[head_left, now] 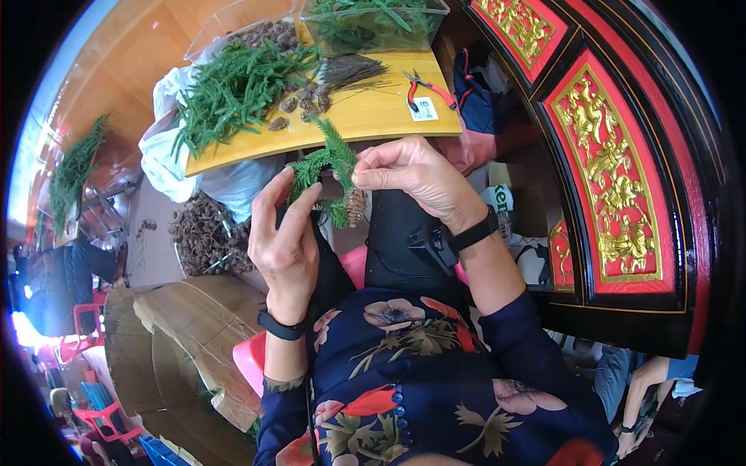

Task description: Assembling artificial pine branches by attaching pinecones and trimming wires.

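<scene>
Above my lap, both hands are at a green artificial pine sprig [336,155] with several short branches. A brown pine cone [355,208] hangs at its lower right. My right hand [423,182] pinches the sprig between thumb and fingers, just above the cone. My left hand [286,245] grips the sprig's left side, with a branch between its fingertips. The stem and whatever joins the cone to it are hidden by fingers and needles. Beyond the hands, red-handled pliers [429,89] lie with jaws apart on the yellow table [256,147], by a small white card [423,109].
The table also bears a heap of green sprigs [241,93], loose pine cones [311,97] and thin brown wires [353,71]. A clear bin of greenery [377,27] stands behind. More cones [206,233] and cardboard [186,334] are at left; a carved red-and-gold panel [610,171] borders the right.
</scene>
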A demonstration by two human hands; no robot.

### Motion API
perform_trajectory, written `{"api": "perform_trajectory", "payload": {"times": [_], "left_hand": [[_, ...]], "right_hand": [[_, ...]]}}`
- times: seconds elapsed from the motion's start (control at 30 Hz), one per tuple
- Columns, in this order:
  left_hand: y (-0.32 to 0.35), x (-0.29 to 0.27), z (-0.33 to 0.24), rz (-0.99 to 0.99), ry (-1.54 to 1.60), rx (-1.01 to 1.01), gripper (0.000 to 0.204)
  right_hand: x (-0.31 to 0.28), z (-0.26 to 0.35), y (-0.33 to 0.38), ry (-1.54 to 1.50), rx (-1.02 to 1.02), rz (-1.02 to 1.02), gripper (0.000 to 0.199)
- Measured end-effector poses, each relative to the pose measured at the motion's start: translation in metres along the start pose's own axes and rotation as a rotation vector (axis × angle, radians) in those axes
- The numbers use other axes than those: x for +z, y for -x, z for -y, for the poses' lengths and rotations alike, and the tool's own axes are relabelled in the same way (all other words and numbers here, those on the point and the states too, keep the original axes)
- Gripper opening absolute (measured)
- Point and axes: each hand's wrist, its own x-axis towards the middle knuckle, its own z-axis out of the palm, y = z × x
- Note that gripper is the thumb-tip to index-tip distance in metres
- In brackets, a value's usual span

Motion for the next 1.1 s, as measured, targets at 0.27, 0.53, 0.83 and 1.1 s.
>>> {"api": "perform_trajectory", "payload": {"times": [0.27, 0.53, 0.83, 1.1], "left_hand": [[-0.008, -0.005, -0.010, -0.013, 0.825, -0.654, 0.025], [0.011, 0.005, 0.012, 0.250, 0.969, -0.947, 0.024], [0.013, 0.012, 0.006, 0.106, 0.830, -0.854, 0.017], [0.010, 0.013, 0.003, 0.115, 1.015, -0.976, 0.017]], "right_hand": [[-0.002, 0.005, 0.004, 0.043, 0.057, 0.050, 0.011], [0.001, -0.005, 0.000, 0.238, -0.047, -0.017, 0.012], [0.027, 0.012, 0.014, 0.530, -0.498, -0.040, 0.007], [0.036, 0.004, 0.009, 0.394, -0.178, -0.128, 0.005]]}}
